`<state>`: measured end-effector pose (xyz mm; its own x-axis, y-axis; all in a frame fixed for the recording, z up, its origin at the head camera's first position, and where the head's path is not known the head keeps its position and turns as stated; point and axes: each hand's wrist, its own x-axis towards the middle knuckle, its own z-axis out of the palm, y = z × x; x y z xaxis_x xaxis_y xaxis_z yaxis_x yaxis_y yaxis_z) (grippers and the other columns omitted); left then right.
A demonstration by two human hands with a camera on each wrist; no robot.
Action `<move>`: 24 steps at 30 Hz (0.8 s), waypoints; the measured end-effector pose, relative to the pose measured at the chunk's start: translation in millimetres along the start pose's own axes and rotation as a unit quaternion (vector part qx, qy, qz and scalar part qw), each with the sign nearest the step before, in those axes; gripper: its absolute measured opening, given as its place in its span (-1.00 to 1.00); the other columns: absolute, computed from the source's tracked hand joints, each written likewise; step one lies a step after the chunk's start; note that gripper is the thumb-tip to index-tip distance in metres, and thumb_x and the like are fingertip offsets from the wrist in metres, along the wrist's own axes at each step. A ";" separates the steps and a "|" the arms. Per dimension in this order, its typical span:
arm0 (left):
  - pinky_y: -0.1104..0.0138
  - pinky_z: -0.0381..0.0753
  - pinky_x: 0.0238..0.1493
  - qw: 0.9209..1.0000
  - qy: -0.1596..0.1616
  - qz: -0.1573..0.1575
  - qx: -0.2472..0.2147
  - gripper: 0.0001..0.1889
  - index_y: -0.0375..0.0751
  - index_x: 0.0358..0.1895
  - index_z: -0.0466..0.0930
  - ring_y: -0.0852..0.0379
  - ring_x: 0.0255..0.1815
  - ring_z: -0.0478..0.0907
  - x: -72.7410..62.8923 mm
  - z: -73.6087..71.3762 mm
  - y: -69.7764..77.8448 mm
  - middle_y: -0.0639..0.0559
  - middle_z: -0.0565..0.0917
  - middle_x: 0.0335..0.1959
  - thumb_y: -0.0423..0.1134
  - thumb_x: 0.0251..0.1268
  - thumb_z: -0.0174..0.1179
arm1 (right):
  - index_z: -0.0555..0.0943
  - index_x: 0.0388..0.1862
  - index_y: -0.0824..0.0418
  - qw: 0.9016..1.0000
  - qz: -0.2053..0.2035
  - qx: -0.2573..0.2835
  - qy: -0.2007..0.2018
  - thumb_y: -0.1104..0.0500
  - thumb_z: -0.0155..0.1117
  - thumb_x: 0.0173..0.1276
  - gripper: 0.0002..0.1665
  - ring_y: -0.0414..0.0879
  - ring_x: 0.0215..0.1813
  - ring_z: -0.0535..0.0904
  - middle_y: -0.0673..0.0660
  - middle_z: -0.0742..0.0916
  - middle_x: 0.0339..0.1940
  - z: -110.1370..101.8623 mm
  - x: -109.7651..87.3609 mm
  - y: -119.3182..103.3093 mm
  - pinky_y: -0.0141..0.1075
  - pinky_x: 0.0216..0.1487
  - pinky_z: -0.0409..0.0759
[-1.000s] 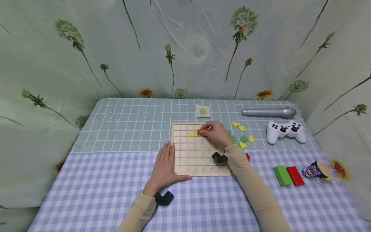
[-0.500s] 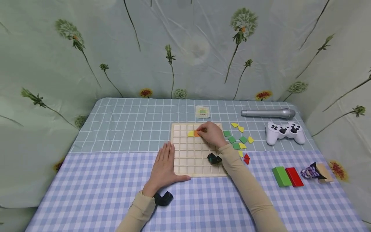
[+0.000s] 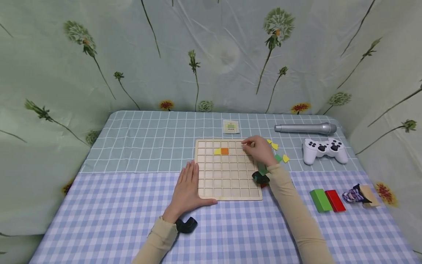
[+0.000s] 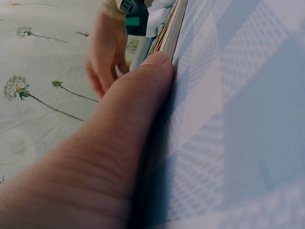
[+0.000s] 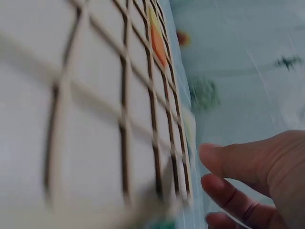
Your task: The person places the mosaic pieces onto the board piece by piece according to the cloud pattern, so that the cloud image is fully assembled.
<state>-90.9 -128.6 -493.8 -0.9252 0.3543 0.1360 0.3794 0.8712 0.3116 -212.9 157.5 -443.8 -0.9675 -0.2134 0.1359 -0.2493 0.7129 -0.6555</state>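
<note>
A pale wooden grid board [image 3: 227, 174] lies on the table in the head view. In one of its upper rows sit a yellow piece [image 3: 217, 151] and an orange square [image 3: 225, 151], side by side. My left hand [image 3: 186, 190] rests against the board, fingers straight along its left edge and thumb by the front edge. Over the board's upper right corner is my right hand [image 3: 258, 148]. In the right wrist view, nothing shows between the thumb and fingers of that hand [image 5: 252, 176]. Yellow pieces [image 3: 274, 146] and green pieces [image 3: 278, 158] lie beyond it, partly hidden by the arm.
A small patterned card [image 3: 230, 127] lies behind the board. To the right are a silver microphone [image 3: 304, 128] and a white game controller [image 3: 324, 151]. Nearer stand a green block [image 3: 321, 200], a red block [image 3: 335, 200] and a small purple-and-black figure [image 3: 354, 195].
My right hand set the orange square beside the yellow piece, let go, and moved right to the board's corner. The left hand has stayed in place.
</note>
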 end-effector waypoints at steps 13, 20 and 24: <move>0.11 -0.29 0.44 1.000 0.001 0.004 -0.001 0.41 -0.46 0.47 -0.19 -0.16 0.50 -0.29 0.3 1.1 -0.7 -0.32 -0.17 0.49 0.62 -0.25 0.10 | 0.67 -0.05 0.36 0.989 0.100 -0.102 0.042 0.20 0.26 0.29 -0.69 0.24 -0.08 0.49 0.37 0.61 -0.12 -43.1 -3.9 46.1 0.06 -0.22 0.47; 0.12 -0.31 0.44 1.000 0.004 0.004 -0.006 0.42 -0.45 0.47 -0.21 -0.14 0.50 -0.31 0.3 1.6 -0.5 -0.30 -0.18 0.50 0.62 -0.26 0.11 | 0.67 -0.07 0.42 0.984 0.107 -0.139 0.030 0.23 0.26 0.28 -0.68 0.27 -0.06 0.49 0.39 0.63 -0.13 -42.9 -2.0 50.1 0.05 -0.25 0.49; 0.13 -0.32 0.44 1.000 0.002 0.001 -0.008 0.41 -0.44 0.47 -0.22 -0.13 0.50 -0.32 -0.4 1.4 -1.3 -0.30 -0.18 0.50 0.60 -0.26 0.14 | 0.68 -0.10 0.40 0.983 0.111 -0.144 0.027 0.22 0.30 0.27 -0.70 0.26 -0.08 0.50 0.36 0.65 -0.15 -41.1 -0.1 50.2 0.05 -0.25 0.50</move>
<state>-91.1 -129.4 -495.6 -0.9244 0.3544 0.1408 0.3813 0.8652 0.3256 -227.1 220.7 -446.2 -0.9983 -0.0005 0.0574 -0.0256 0.8987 -0.4377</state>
